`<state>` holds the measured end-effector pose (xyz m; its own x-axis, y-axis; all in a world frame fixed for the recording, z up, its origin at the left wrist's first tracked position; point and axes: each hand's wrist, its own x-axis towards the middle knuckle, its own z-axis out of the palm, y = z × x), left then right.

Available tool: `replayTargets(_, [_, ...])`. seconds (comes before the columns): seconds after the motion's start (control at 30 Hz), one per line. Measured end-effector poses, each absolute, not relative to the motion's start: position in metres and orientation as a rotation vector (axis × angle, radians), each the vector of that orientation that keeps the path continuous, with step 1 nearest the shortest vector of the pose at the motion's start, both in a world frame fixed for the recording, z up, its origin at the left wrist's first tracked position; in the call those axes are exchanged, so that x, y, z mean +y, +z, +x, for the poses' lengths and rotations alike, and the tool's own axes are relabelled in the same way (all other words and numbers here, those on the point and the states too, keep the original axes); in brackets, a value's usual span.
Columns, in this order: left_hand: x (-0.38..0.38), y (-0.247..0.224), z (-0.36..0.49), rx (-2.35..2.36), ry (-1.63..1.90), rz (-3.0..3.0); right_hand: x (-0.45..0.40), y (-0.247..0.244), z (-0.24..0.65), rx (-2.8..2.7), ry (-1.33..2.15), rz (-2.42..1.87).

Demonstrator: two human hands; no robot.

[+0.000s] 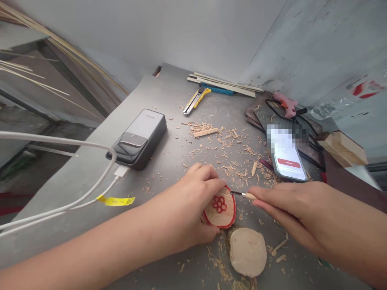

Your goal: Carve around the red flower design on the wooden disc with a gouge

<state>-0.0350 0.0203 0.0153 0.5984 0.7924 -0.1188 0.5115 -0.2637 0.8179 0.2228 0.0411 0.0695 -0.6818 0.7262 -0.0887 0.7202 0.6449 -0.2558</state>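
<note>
Left hand (193,201) pinches a red-flowered wooden disc (220,211); right hand (290,209) grips a carving tool (242,195) at its rim; shavings (232,157) litter the bench; carving seems underway.

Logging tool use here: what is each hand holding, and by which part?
The right hand holds a carving tool by its wooden handle. The left hand pinches the red-marked wooden disc at its edges, thumb near, fingers far.
</note>
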Motion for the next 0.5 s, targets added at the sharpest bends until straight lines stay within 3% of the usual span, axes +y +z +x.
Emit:
replayTargets(0.27, [0.019, 0.015, -0.034, 1.049, 0.412, 1.923, 0.013, 0.052, 0.222, -2.676, 0.470, -1.244])
replayTargets(0.5, [0.020, 0.019, -0.034, 1.079, 0.368, 1.895, 0.008, 0.029, 0.218, -2.420, 0.768, -1.472])
